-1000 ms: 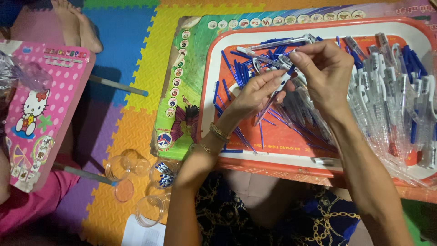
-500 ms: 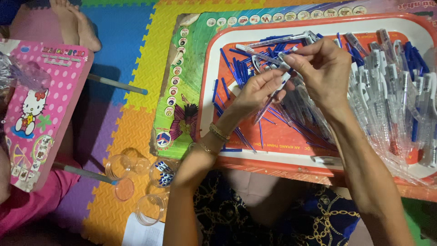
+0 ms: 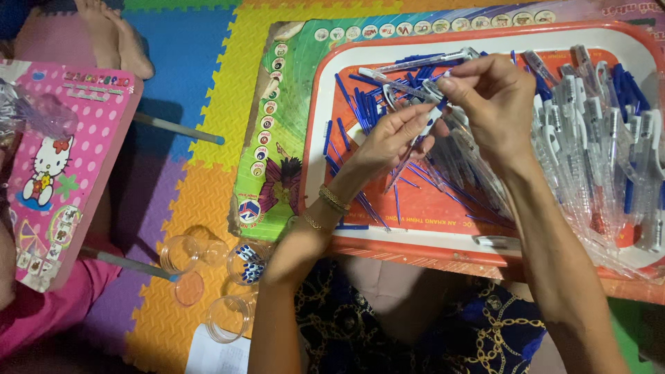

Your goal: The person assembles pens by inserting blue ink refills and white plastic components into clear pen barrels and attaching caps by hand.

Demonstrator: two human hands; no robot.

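We see bare forearms without sleeves; thin gold bangles (image 3: 331, 202) circle the left wrist, and below them lies dark blue clothing (image 3: 443, 325) printed with gold chains.

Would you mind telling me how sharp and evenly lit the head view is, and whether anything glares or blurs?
Head view: lighting is even and bright, shadows soft. The left hand and right hand are slightly soft at the fingertips, where they hold a pen. The clear pens piled on the tray show small glints. The plastic cups are fairly sharp.
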